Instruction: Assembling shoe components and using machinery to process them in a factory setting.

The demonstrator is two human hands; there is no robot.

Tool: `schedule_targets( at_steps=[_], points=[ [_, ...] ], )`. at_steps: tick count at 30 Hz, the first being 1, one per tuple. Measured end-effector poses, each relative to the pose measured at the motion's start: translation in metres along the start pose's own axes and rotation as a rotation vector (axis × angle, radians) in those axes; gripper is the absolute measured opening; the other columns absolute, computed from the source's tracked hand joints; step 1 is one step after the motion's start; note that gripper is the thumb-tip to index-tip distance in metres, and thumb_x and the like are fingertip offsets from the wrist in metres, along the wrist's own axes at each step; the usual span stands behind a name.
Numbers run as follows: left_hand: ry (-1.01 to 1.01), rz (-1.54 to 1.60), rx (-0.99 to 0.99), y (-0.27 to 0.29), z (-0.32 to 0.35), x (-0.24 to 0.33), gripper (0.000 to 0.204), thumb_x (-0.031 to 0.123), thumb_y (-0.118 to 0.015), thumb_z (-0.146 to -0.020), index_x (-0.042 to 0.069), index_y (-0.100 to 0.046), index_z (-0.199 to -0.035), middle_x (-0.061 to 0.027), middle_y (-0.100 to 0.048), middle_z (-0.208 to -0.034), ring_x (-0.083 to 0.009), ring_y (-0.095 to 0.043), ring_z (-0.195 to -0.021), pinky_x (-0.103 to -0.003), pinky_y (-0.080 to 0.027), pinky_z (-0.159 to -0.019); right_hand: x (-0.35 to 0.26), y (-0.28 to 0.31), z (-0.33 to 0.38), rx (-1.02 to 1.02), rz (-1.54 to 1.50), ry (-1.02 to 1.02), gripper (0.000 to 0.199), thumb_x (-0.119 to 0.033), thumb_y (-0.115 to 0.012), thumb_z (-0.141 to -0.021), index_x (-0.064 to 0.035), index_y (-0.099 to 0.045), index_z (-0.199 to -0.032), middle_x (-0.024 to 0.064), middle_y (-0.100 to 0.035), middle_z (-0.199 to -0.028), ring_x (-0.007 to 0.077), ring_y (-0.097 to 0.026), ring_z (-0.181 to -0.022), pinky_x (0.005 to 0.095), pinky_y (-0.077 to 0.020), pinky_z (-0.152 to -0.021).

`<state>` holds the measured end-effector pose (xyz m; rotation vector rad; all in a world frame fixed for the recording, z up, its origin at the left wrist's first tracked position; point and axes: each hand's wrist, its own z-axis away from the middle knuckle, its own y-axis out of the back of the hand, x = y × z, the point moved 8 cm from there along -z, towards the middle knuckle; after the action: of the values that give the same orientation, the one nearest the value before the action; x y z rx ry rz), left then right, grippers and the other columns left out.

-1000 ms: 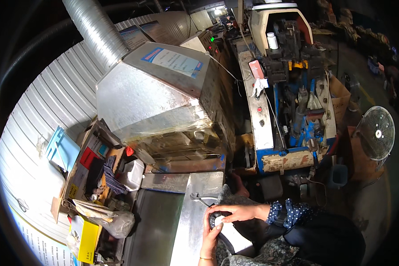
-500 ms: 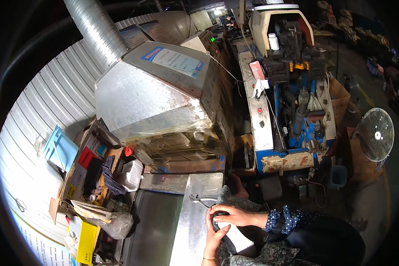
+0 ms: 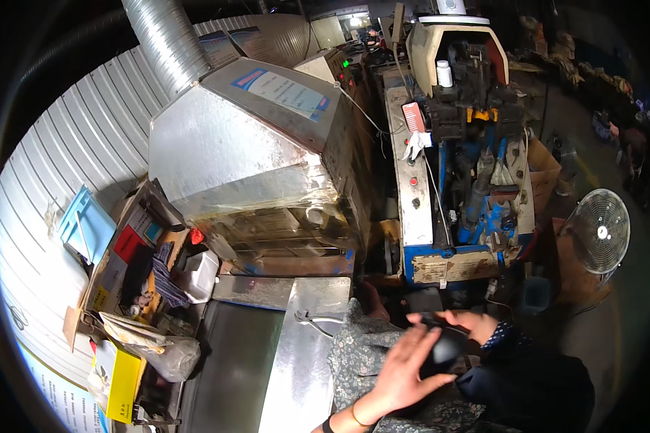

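Black rounded object gripped between two hands, near side, right of the desk

The black rounded object [image 3: 448, 351] is at the near side, right of centre, held up above the person's lap. The left hand [image 3: 404, 364] is curved around its left side, fingers long and parted, thumb reaching under its near edge. The right hand [image 3: 475, 326] closes on the far right side with bent fingers; blur hides exactly where its tips press. Patterned cloth [image 3: 355, 353] lies just to the left, beside the metal desk [image 3: 285, 382], which carries pliers [image 3: 316, 319].

Judging by its sheen, the surface is smooth and perhaps slippery. It looks light enough for either hand alone, and more firm than soft, with little sign of being fragile. The broad sides seem the best place to take hold, palm against the curve and thumb opposite; the rounded top would give fingertips less purchase.

No marking can be made out on the object. On the far hood [image 3: 231, 137], a white sheet [image 3: 285, 94] with a blue border bears lines too small to read. The yellow box [image 3: 125, 382] at the left shows dark characters, the pink card [image 3: 413, 115] on the far machine [image 3: 477, 180] has fine pale print, and the wall poster [image 3: 54, 386] at near left is blurred text.
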<state>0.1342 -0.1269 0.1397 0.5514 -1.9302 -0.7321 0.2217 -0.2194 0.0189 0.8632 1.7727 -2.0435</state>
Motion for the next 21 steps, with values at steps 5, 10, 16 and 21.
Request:
schedule_targets(
  at_steps=[5,10,16,21],
  points=[
    [-0.229,0.516,-0.234,-0.025,-0.007,0.008,0.054,0.021,-0.075,-0.087,0.002,-0.056,-0.133,-0.0210,-0.055,-0.137,-0.0363,-0.050,-0.131,-0.042,-0.041,-0.108,0.036,0.080,0.097,0.641,0.256,-0.543,0.043,-0.027,-0.053,-0.100,0.0025,-0.055,-0.131,0.0088,-0.064,-0.126,0.0170,-0.062,-0.113,0.0314,-0.0473,-0.100],
    [0.425,0.489,0.290,0.019,0.038,-0.170,0.037,0.015,-0.073,-0.088,0.002,-0.065,-0.121,-0.0153,-0.066,-0.124,-0.0259,-0.062,-0.118,-0.036,-0.048,-0.099,0.086,0.149,0.143,0.870,0.188,-0.149,0.036,-0.029,-0.050,-0.100,-0.0003,-0.064,-0.115,0.0077,-0.070,-0.108,0.0169,-0.064,-0.097,0.0335,-0.0491,-0.091],
    [0.867,-0.468,0.338,0.048,0.163,-0.327,0.059,0.040,-0.065,-0.087,0.001,-0.055,-0.131,-0.0242,-0.050,-0.140,-0.0418,-0.041,-0.134,-0.047,-0.031,-0.114,0.078,0.140,0.054,0.448,0.006,0.045,0.039,-0.030,-0.048,-0.101,0.0011,-0.063,-0.119,0.0130,-0.068,-0.113,0.0241,-0.065,-0.104,0.0379,-0.0508,-0.092],
    [0.830,-0.652,0.265,0.020,0.202,-0.351,0.065,0.045,-0.056,-0.091,0.002,-0.049,-0.139,-0.0238,-0.038,-0.151,-0.0395,-0.029,-0.144,-0.048,-0.024,-0.118,-0.004,0.056,-0.071,0.473,-0.072,0.282,0.046,-0.032,-0.052,-0.097,0.0026,-0.057,-0.128,0.0147,-0.065,-0.124,0.0262,-0.064,-0.112,0.0397,-0.0501,-0.100]
  ],
)
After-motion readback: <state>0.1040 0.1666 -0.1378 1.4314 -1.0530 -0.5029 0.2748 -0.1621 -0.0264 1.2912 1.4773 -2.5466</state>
